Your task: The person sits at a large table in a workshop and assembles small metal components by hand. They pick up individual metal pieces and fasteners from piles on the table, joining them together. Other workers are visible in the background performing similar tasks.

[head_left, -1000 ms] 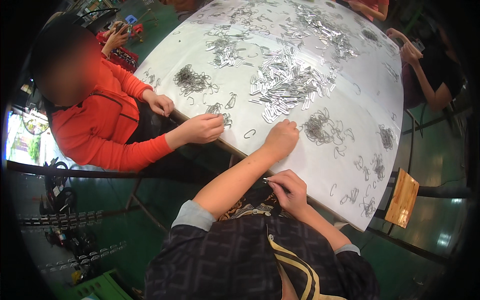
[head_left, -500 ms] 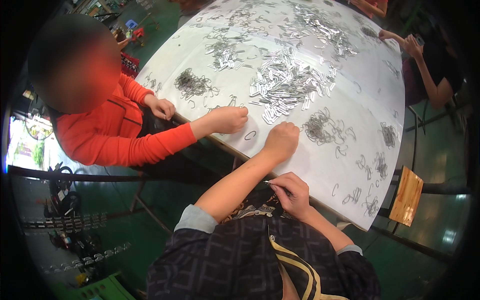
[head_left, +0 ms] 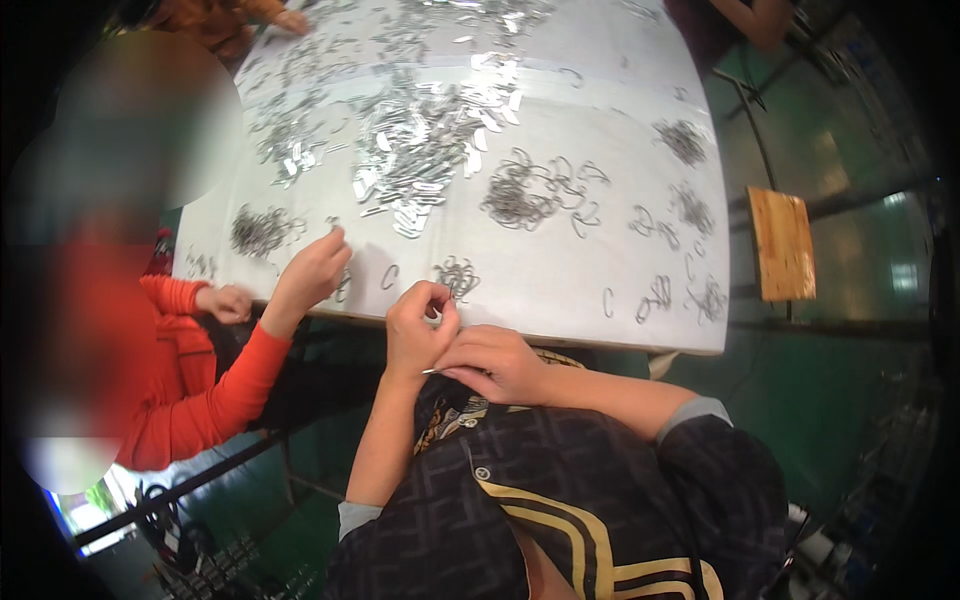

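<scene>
Left hand: had just drawn back from the table toward the right hand; its thumb and forefinger (head_left: 433, 292) curled together, though whether they gripped anything could not be told.
Right hand (head_left: 500, 363): pinched a small silver piece (head_left: 431, 372) at its fingertips, beside the left wrist.
Wire hooks (head_left: 458, 275): lay bunched just beyond the left hand, uncovered by that retreat.
Metal strips (head_left: 425, 150): heaped farther out, past both hands.
Work: both hands now met around the silver piece.

A slim silvery piece (head_left: 430, 372) juts from the right fingers (head_left: 468, 357) — a curved-wire pile (head_left: 458, 276) lies loosely on the worktop (head_left: 545, 300).
</scene>
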`<act>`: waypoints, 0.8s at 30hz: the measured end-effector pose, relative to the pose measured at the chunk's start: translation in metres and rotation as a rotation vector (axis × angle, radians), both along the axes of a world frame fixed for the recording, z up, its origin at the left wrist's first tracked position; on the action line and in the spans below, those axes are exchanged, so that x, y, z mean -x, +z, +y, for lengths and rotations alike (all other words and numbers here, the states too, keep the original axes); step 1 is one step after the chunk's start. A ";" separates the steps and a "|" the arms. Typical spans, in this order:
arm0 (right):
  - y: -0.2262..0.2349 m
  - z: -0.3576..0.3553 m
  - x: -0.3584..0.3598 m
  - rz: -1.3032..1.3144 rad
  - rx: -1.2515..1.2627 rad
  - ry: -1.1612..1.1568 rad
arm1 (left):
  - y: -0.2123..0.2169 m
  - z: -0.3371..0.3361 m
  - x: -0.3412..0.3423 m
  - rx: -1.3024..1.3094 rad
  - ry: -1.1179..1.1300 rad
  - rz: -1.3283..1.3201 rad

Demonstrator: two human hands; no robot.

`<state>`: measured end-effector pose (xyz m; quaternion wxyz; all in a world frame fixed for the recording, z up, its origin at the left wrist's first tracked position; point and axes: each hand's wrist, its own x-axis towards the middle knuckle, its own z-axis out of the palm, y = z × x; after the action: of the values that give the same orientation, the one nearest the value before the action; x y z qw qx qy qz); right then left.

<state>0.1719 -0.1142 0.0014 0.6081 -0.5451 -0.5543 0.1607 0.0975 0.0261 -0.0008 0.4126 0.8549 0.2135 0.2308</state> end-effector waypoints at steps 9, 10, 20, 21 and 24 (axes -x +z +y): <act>-0.003 -0.014 -0.003 -0.036 -0.032 -0.001 | -0.003 0.004 -0.036 0.171 -0.410 0.196; -0.003 -0.016 -0.003 -0.036 -0.024 0.000 | -0.004 0.004 -0.041 0.150 -0.454 0.208; 0.001 -0.034 -0.005 -0.024 -0.023 -0.027 | -0.014 -0.049 -0.110 -0.112 -0.862 0.161; 0.001 -0.034 -0.005 -0.030 -0.051 -0.039 | -0.016 -0.053 -0.114 -0.123 -0.883 0.156; 0.002 -0.035 -0.005 -0.039 -0.116 -0.047 | -0.017 -0.062 -0.121 -0.167 -0.915 0.147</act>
<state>0.1773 -0.1491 0.0038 0.6314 -0.5247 -0.5616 0.1032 0.2188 -0.0355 -0.0181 0.3854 0.9056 -0.1758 -0.0195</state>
